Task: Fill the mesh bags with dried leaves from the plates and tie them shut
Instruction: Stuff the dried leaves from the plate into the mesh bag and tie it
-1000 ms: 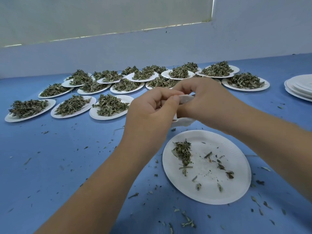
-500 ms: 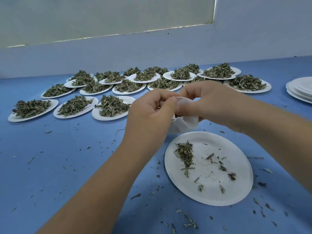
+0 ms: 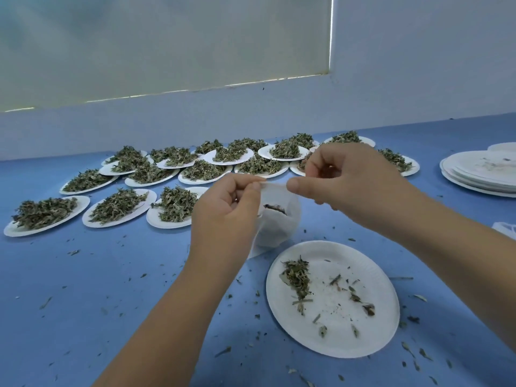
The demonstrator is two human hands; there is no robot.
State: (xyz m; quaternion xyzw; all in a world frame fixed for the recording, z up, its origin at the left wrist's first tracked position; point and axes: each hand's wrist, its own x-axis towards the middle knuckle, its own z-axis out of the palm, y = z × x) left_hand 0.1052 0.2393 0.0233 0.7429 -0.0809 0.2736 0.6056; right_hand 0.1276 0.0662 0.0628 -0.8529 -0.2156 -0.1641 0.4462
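A white mesh bag [image 3: 279,219] hangs over the blue table with dark dried leaves showing through its side. My left hand [image 3: 226,216] pinches the left side of its mouth, and my right hand [image 3: 346,180] pinches the right side, stretching the top edge flat between them. Below the bag lies a white paper plate [image 3: 332,325] with only a small clump and a few scraps of leaves. Several plates heaped with dried leaves [image 3: 120,205] stand in rows at the back left and middle.
A stack of used white plates [image 3: 483,174] sits at the right edge. Something white [image 3: 505,229] peeks in at the far right. Leaf crumbs are scattered over the blue table [image 3: 83,303]. A white wall runs behind the plates.
My hands have drawn apart, pulling the bag's mouth out wider between them; the bag body now hangs in plain sight. The view has tilted slightly.
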